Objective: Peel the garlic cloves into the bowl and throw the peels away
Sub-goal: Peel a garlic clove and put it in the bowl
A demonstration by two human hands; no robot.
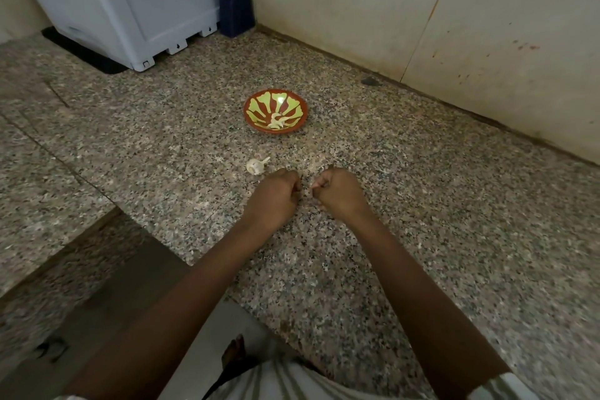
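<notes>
A small red bowl (276, 97) with a green leaf pattern stands on the granite counter (422, 204), and several pale garlic pieces (277, 122) lie inside it. Nearer to me, a garlic remnant with papery skin (256, 166) lies on the counter. My left hand (276, 195) and my right hand (337, 191) hover just in front of it, both with curled fingers, a small gap between them. A pale bit shows at my right fingertips. What my left hand holds is hidden.
A white appliance (130, 3) stands at the back left on a dark mat. A dark blue object (235, 6) leans in the corner. Tiled wall (454, 26) runs along the back and right. The counter edge drops at the lower left.
</notes>
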